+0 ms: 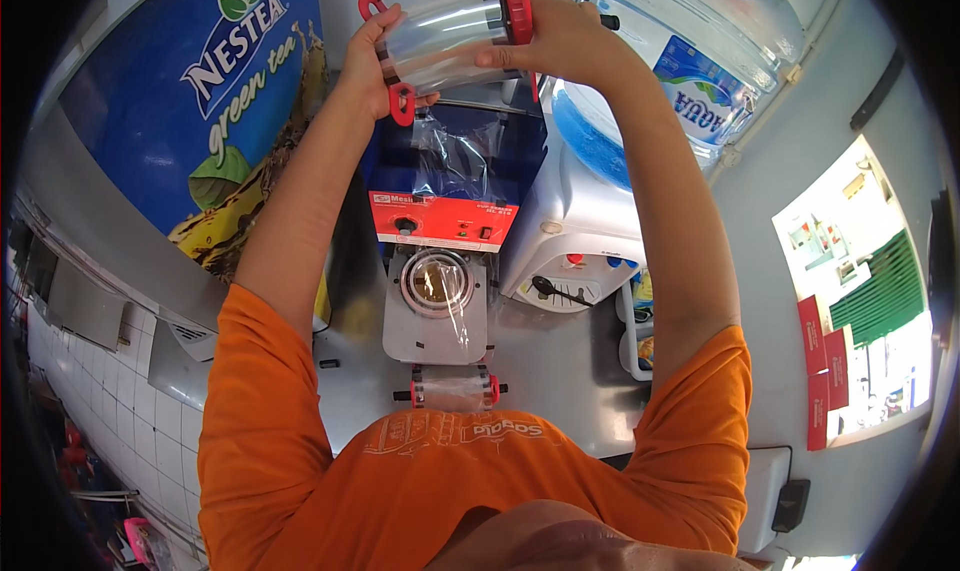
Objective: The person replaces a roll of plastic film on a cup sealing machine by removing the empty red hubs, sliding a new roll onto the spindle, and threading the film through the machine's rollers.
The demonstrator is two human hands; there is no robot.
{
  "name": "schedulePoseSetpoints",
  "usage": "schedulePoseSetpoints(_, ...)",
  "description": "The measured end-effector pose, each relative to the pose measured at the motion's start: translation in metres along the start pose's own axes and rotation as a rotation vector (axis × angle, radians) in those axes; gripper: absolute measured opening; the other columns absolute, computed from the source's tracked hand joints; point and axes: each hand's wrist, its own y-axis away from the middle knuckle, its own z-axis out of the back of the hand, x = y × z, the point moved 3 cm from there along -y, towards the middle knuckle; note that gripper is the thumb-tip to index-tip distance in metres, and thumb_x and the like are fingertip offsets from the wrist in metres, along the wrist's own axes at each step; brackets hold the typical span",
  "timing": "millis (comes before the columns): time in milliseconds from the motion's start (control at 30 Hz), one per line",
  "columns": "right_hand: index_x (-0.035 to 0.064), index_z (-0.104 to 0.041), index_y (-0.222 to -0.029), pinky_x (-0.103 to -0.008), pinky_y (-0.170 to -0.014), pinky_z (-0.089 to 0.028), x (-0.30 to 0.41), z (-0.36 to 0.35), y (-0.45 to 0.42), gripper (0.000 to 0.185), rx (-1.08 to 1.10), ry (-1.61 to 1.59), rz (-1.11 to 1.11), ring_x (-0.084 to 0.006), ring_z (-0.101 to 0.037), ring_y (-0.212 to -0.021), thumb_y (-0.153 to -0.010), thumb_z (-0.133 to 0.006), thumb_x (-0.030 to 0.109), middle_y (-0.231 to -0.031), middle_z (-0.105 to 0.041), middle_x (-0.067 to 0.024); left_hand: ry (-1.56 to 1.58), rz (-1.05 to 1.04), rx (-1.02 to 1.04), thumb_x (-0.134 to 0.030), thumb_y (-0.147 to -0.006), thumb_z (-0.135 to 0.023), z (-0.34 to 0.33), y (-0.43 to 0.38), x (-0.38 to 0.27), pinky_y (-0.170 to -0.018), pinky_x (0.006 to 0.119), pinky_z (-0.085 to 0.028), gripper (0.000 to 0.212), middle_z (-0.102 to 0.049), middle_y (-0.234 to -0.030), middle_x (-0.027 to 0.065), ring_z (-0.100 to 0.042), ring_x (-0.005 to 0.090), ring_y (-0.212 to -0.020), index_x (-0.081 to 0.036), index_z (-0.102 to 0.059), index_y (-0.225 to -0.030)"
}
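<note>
Both my hands hold a large roll of clear plastic film [446, 42] at the top of the view, over the back of a cup sealer [442, 222]. My left hand [369, 64] grips its left end, beside red end pieces. At the right end, my right hand [566, 42] wraps around the red flange [519, 8], its thumb along the film. A strip of clear film [457, 151] hangs down over the sealer's blue body and red control panel. Lower down, film crosses a round cup holder [437, 283] in the metal plate. A smaller film roller [455, 388] sits at the machine's front.
On the right stands a white water dispenser [574, 233] with a large water bottle [697, 68] and a black spoon [559, 291] on its drip tray. A blue Nestea drink machine [187, 113] is at left. A white basket [628, 331] and small black piece [329, 363] rest on the metal counter [555, 376].
</note>
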Motion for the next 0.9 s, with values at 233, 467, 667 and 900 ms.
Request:
schedulePoseSetpoints(233,-0.0096,-0.038,-0.124,-0.0464,-0.095,-0.037,0.018,0.0,-0.006,0.1,0.029,0.069,-0.04,-0.0361,-0.063,-0.098,-0.069,-0.064,0.07,-0.09,-0.066,-0.0206,-0.035,-0.014,-0.046,-0.055,-0.071,-0.063,-0.004,0.005,-0.002,-0.063,0.052,-0.051,0.067,-0.056,-0.112,0.0189,-0.057,0.0364,-0.097,-0.01,-0.051,-0.12)
schedulePoseSetpoints(467,0.0,-0.056,-0.106,-0.0495,-0.091,-0.039,0.021,0.019,-0.012,0.084,-0.009,-0.006,-0.014,-0.0414,-0.062,-0.088,-0.063,-0.065,0.071,-0.086,-0.066,-0.0214,-0.022,-0.04,-0.046,-0.054,-0.072,-0.063,-0.004,0.004,-0.001,-0.063,0.052,-0.05,0.066,-0.056,-0.112,0.0193,-0.057,0.0369,-0.097,-0.01,-0.051,-0.119)
schedulePoseSetpoints(667,0.0062,-0.063,-0.117,-0.0392,-0.088,-0.047,0.003,0.066,-0.016,0.076,0.322,-0.014,0.04,-0.035,-0.063,-0.096,-0.063,-0.073,0.059,-0.104,-0.066,-0.0209,0.049,0.009,-0.031,-0.052,-0.073,-0.065,0.002,-0.001,-0.001,-0.063,0.055,-0.05,0.06,-0.056,-0.114,0.0172,-0.056,0.0374,-0.099,-0.013,-0.054,-0.117)
schedulePoseSetpoints(900,0.0013,-0.063,-0.115,-0.0358,-0.085,-0.049,-0.013,0.042,-0.009,0.072,-0.025,-0.28,-0.127,-0.0324,-0.064,-0.096,-0.065,-0.078,0.05,-0.11,-0.063,-0.0225,0.126,0.055,-0.041,-0.051,-0.074,-0.066,0.006,-0.001,-0.001,-0.065,0.056,-0.05,0.057,-0.056,-0.116,0.0159,-0.055,0.0382,-0.1,-0.015,-0.054,-0.117)
